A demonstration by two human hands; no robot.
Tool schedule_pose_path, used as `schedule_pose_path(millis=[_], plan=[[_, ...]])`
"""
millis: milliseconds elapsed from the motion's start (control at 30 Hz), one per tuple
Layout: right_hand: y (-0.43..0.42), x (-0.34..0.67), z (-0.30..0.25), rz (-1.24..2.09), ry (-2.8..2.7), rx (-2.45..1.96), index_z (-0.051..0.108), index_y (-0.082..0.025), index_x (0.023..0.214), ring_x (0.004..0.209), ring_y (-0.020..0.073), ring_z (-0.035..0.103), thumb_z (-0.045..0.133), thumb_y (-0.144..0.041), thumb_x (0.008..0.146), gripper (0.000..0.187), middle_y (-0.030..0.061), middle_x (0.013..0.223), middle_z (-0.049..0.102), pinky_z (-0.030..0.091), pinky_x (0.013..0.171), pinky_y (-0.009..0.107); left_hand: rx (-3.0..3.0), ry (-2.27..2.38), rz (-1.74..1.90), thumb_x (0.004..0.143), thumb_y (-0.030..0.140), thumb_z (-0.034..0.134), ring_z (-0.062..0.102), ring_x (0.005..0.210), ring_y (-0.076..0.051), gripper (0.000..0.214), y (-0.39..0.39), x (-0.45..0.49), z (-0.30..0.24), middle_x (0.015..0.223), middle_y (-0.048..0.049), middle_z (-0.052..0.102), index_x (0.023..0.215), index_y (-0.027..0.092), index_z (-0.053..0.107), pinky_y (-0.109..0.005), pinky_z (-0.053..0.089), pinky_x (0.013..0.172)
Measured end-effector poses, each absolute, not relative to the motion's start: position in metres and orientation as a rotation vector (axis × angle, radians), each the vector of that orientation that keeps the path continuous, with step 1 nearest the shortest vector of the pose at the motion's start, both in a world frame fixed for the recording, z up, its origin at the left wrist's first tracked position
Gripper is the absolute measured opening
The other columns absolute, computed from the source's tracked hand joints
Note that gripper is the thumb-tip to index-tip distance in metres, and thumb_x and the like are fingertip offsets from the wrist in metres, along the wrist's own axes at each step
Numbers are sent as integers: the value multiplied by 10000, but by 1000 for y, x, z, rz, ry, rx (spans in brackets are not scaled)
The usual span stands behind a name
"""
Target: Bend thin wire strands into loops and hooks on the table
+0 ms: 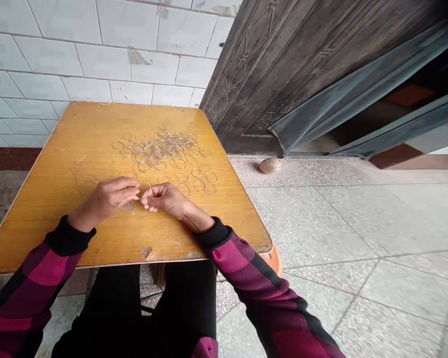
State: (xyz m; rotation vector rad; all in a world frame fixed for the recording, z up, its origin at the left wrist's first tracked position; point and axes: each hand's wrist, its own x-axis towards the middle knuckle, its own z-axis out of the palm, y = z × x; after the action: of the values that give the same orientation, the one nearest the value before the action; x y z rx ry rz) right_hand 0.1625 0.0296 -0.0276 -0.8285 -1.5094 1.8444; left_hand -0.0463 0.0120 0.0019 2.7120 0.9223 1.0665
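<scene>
Both hands meet over the middle of a small yellow wooden table (pixel 59 164). My left hand (pixel 110 197) is closed in a pinch, and so is my right hand (pixel 166 198). Between their fingertips they hold a thin wire ring (pixel 145 188), each hand gripping one side of it. Beyond the hands lies a pile of several thin wire rings (pixel 160 149), with a few single rings (pixel 205 180) spread to the right of it. A loose curl of wire (pixel 82 180) lies left of my left hand.
The table stands against a white tiled wall (pixel 97 54). A dark metal door (pixel 302 64) stands open at the right, with a small round object (pixel 270 165) on the floor by it. An orange stool edge (pixel 273 259) shows under the table's right corner. The floor is pale stone tile.
</scene>
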Motion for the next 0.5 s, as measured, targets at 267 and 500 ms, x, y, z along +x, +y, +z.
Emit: schedule_pose_path(millis=[267, 500], plan=[[29, 162, -24, 1817, -1534, -863, 683, -128, 743, 538, 60, 526, 775, -341, 685, 239, -24, 608, 614, 404, 533, 195, 2849, 1032, 926, 925, 204, 506, 640, 799, -174, 224, 8, -42, 5, 849, -68, 684, 772, 178, 668, -296, 515, 709], [31, 164, -26, 1712, -1605, -866, 665, -131, 741, 549, 66, 526, 725, -303, 728, 183, -27, 608, 603, 396, 548, 205, 2658, 1096, 1042, 892, 192, 568, 652, 883, -204, 138, 4, -35, 0, 954, -86, 706, 907, 182, 704, -339, 521, 784]])
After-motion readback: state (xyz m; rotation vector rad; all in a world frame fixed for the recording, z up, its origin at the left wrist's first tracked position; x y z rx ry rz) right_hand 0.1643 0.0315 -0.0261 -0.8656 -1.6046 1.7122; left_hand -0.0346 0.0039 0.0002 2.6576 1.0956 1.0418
